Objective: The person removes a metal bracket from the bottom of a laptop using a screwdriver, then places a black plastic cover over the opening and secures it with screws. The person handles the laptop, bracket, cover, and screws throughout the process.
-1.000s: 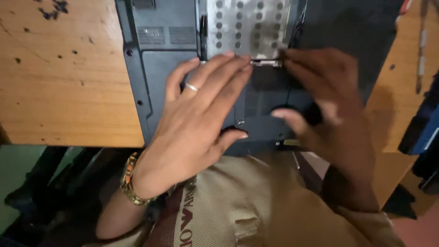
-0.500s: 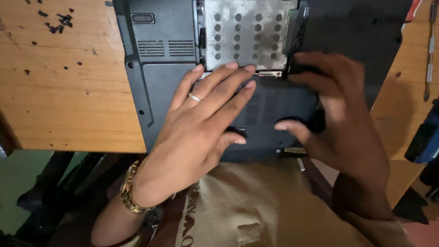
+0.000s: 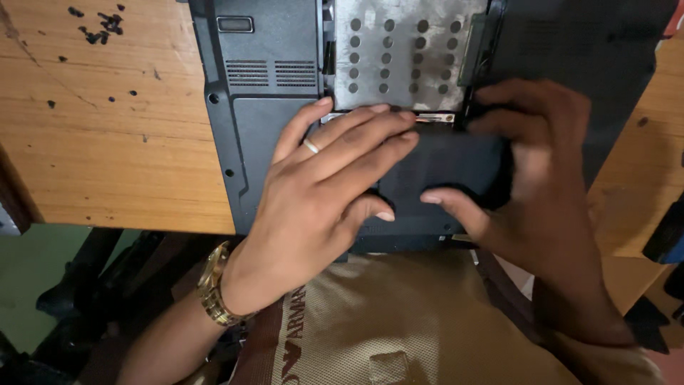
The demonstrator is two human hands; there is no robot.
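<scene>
A dark grey laptop (image 3: 256, 107) lies upside down on a wooden table (image 3: 107, 142). Its upper bay is open and shows a perforated silver metal plate (image 3: 406, 50). My left hand (image 3: 328, 185), with a ring and a gold watch, lies flat on the laptop's base, fingertips at the lower edge of the plate. My right hand (image 3: 534, 164) grips a black cover panel (image 3: 442, 171) below the plate, thumb on its near edge and fingers at its far right corner.
Several small black screws (image 3: 100, 25) lie on the table at the far left. The table's front edge (image 3: 128, 224) runs just beyond my lap, and the laptop overhangs it slightly. Dark objects sit at the right edge (image 3: 666, 228).
My left hand's fingers have spread a little along the plate's lower edge. My right hand has shifted slightly on the black panel. The view has drifted downward a little.
</scene>
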